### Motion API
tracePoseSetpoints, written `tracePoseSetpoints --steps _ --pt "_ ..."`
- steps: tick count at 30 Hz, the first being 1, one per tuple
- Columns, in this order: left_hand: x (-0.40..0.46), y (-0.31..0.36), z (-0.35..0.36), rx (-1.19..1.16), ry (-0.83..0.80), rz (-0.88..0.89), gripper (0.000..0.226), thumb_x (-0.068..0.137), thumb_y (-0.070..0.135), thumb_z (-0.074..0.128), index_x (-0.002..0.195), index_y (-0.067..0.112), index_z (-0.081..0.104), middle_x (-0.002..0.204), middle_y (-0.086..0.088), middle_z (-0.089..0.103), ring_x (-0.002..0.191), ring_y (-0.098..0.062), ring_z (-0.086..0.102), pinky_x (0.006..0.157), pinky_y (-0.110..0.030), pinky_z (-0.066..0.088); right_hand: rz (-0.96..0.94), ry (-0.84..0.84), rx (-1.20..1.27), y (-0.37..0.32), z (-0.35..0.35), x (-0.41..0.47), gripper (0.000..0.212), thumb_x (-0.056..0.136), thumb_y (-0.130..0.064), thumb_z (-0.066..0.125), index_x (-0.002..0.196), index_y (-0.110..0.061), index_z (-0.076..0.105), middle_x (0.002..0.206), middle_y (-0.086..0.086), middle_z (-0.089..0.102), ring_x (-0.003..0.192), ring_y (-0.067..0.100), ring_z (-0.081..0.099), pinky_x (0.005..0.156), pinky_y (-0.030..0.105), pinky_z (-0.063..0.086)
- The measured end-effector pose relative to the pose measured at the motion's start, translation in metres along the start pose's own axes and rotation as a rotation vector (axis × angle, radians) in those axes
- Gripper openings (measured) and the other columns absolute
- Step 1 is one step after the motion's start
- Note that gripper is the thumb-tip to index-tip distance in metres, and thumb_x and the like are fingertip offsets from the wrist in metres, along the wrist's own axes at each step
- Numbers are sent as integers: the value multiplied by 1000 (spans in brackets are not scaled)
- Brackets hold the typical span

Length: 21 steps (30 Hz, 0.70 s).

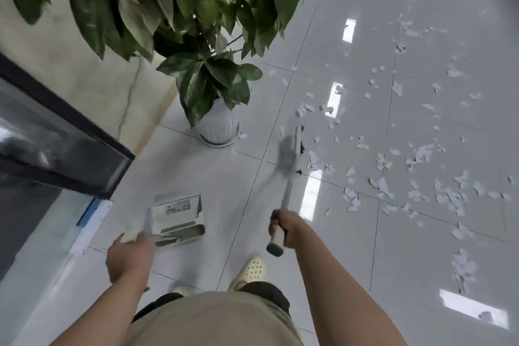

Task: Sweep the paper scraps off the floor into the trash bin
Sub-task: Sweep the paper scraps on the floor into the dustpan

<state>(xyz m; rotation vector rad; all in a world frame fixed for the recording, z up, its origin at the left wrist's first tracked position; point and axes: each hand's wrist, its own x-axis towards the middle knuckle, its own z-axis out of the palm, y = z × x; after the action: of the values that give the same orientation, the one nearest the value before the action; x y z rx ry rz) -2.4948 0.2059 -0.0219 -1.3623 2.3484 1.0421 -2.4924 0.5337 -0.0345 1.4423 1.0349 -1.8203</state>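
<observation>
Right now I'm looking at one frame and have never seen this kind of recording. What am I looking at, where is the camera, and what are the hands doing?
There is no machine here. A person wears a wide-angle camera on the head, so the single picture looks down past their own body at a shiny tiled floor. The right hand grips the handle of a broom, whose head is blurred near the floor, beside torn paper scraps scattered across the tiles to the right. The left hand reaches toward a dustpan standing on the floor, with its upright handle just beyond the fingers; blur hides whether they touch it. A potted plant stands ahead, next to a wall. One light shoe shows below. No trash bin is in view.
</observation>
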Motion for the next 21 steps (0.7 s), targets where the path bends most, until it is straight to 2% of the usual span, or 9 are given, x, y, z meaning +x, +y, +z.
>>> tracePoseSetpoints --steps 3,6,7,10,11,13,16,21 --pt "-3 29 19 -59 0 3 35 98 31 63 122 5 64 114 -19 68 97 -45 64 65 -45 56 -56 -49 -20 -16 14 -10 15 90 4 39 80 -7 43 52 4 41 42 18 39 43 23 41" --pt "-9 58 38 -9 -47 88 32 99 30 62 122 8 65 111 -17 69 94 -44 65 55 -37 50 -62 -136 60 -33 15 -18 15 92 3 43 81 -7 44 54 4 40 41 14 38 39 22 40" --pt "-10 65 45 15 -57 119 29 98 31 62 120 11 66 109 -15 69 92 -43 65 58 -39 52 -49 -165 109 -40 16 -19 16 91 3 43 79 -8 44 55 3 39 40 12 38 36 20 39" --pt "-13 84 62 98 -77 212 17 97 32 62 108 20 68 102 -12 71 88 -40 65 80 -50 58 51 -252 233 -64 22 -14 22 87 4 44 73 -13 41 56 -2 38 34 7 38 31 16 36" --pt "-9 92 68 117 -84 236 16 97 32 62 107 21 69 100 -11 71 87 -40 65 82 -50 58 100 -287 273 -71 27 -10 22 86 3 46 73 -13 41 56 -3 39 34 6 40 32 15 37" --pt "3 110 76 146 -105 264 16 97 32 62 107 21 69 97 -10 72 85 -39 65 81 -49 58 189 -364 398 -86 41 -7 21 81 5 51 75 -14 42 57 -4 41 35 4 43 34 15 42" --pt "26 139 84 204 -136 305 21 98 33 62 111 19 70 102 -11 72 87 -40 66 80 -48 58 225 -410 505 -110 66 -4 31 69 9 58 80 -15 42 58 -4 41 35 5 45 34 17 45" --pt "54 173 101 280 -178 358 30 98 32 63 119 13 71 112 -15 73 95 -42 67 77 -44 55 272 -406 479 -144 97 20 23 80 3 48 74 -17 38 48 1 44 31 10 47 31 19 44"
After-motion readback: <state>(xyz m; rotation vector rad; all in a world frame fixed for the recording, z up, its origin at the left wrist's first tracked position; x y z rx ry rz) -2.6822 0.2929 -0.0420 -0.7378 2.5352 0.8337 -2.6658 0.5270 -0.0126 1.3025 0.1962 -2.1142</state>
